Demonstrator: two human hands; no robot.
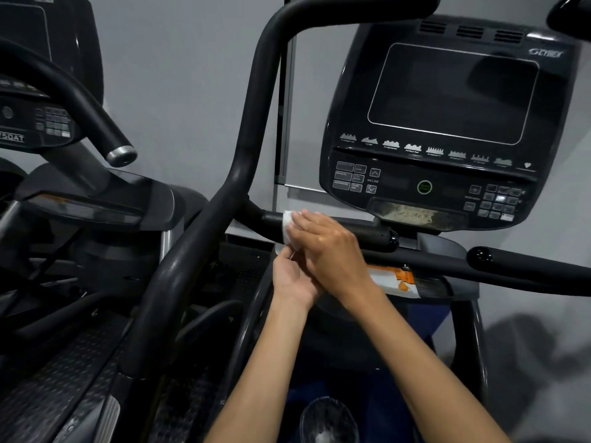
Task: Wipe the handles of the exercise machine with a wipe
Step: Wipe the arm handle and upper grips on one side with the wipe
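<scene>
A white wipe [288,226] is draped over the short black left handle [367,235] of the exercise machine, just below the console. My right hand [331,247] lies on top, its fingers curving over the wipe and the handle. Just beneath it, my left hand [291,276] comes up from below with curled fingers that pinch the wipe's lower edge. The matching short right handle [527,266] sticks out bare to the right. The tall curved arm handle [252,123] rises to the left of my hands.
The console [447,123] with its dark screen and buttons hangs right above the handle. An orange-and-white wipe packet [395,280] lies on the tray under it. A second machine [48,123] stands close at the left. A clear bottle top [326,420] shows at the bottom.
</scene>
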